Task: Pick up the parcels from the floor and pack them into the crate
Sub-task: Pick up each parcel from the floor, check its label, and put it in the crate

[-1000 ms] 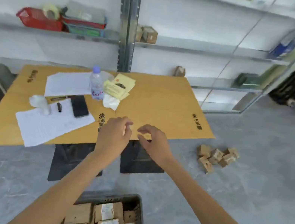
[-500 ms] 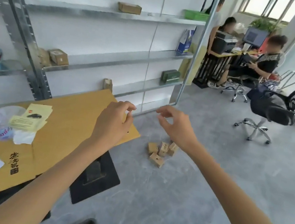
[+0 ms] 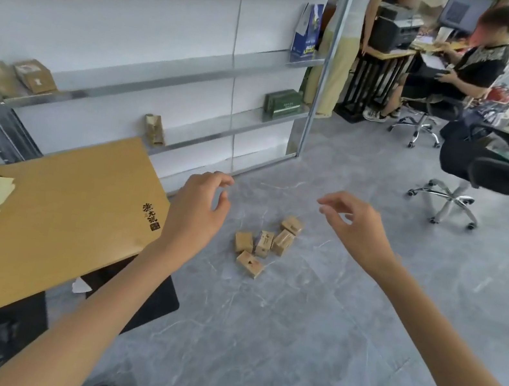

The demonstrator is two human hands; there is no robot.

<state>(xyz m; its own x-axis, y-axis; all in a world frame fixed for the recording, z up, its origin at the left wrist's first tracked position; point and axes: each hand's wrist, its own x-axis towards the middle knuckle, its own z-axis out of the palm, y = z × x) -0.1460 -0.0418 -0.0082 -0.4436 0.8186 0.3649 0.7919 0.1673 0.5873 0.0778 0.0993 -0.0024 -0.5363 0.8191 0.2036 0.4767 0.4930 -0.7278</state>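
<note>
Cardboard parcels [image 3: 266, 244] lie clustered on the grey floor [image 3: 305, 338], between and beyond both hands. Left hand [image 3: 196, 213] and right hand [image 3: 355, 227] hover loosely curled, holding nothing. Grabbing several small boxes at once risks dropping one.

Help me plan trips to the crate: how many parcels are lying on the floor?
5, clustered together on the floor: far parcel, right parcel, middle parcel, left parcel, near parcel. A smaller one could be hidden behind them.
</note>
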